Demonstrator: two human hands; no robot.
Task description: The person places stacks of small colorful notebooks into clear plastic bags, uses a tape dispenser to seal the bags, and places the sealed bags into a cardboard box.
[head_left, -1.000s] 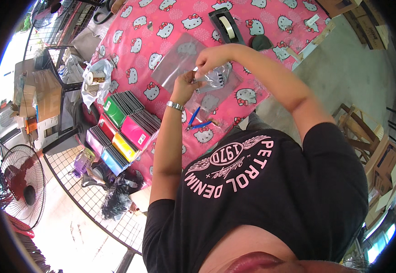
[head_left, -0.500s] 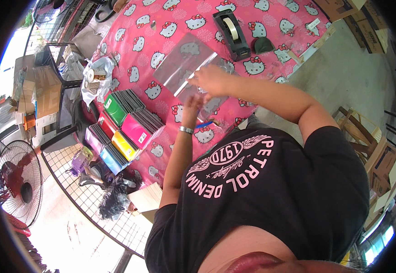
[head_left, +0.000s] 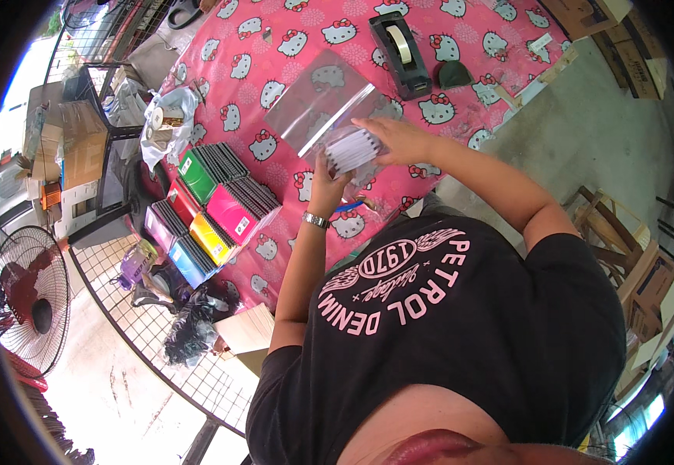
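Note:
A small bundle of spiral notebooks (head_left: pixel 352 151), with white page edges and dark binding showing, is held between both my hands; clear plastic seems to surround it. My left hand (head_left: pixel 328 186), a metal watch on its wrist, closes around the bundle's near left side. On its right side, my right hand (head_left: pixel 400 141) grips it with the fingers reaching over the far edge. Just beyond lies a clear plastic bag (head_left: pixel 306 97) with a shiny strip across it, flat on the pink cartoon-print tablecloth (head_left: pixel 263 221).
Coloured spiral notebooks (head_left: pixel 232 213) stand in rows at the left. A black tape dispenser (head_left: pixel 399 58) sits at the far side beside a dark green rounded object (head_left: pixel 453 74). A white plastic bag (head_left: pixel 168 128) holds tape rolls. A fan (head_left: pixel 39 310) stands far left.
Both hands have come around the notebook bundle, which now shows its white edges between them. The right hand has shifted right, off the clear bag's strip.

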